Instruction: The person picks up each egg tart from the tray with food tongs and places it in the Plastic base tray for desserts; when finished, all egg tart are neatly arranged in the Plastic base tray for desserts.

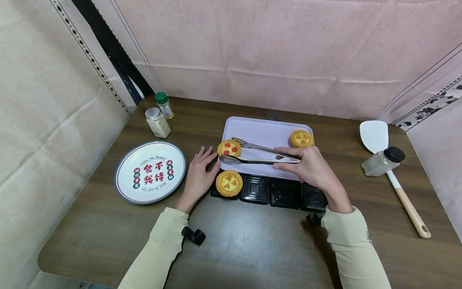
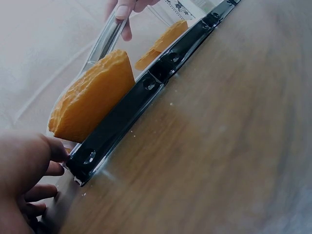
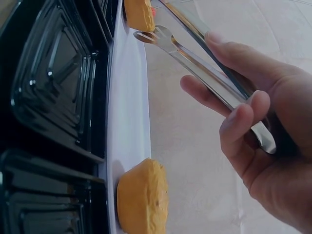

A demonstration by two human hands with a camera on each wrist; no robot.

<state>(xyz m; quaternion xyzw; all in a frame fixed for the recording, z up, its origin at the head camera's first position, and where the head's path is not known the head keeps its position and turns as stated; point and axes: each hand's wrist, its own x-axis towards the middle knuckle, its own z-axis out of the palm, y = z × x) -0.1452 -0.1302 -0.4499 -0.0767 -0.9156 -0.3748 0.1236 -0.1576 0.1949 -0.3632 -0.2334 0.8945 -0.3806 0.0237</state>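
My right hand [image 1: 312,166] grips metal tongs [image 1: 252,161], one arm under the thumb and the other against the fingers. Their spread tips lie on either side of a tart with red pieces [image 1: 229,148], at the left end of the pale lilac tray [image 1: 267,126]. Touching the left end of the black compartment tray [image 1: 255,188] is my left hand [image 1: 198,174], its fingers loosely extended. A yellow star-topped tart [image 1: 229,183] fills that tray's leftmost compartment; in the left wrist view this tart [image 2: 92,97] stands above the rim. Another star-topped tart [image 1: 301,139] sits at the lilac tray's right end.
A round white plate with red lettering [image 1: 153,172] lies to the left. Behind it stand a silver-lidded jar [image 1: 158,123] and a green-capped bottle [image 1: 164,106]. On the right, a black-capped jar [image 1: 382,161] lies across a white spatula [image 1: 408,204].
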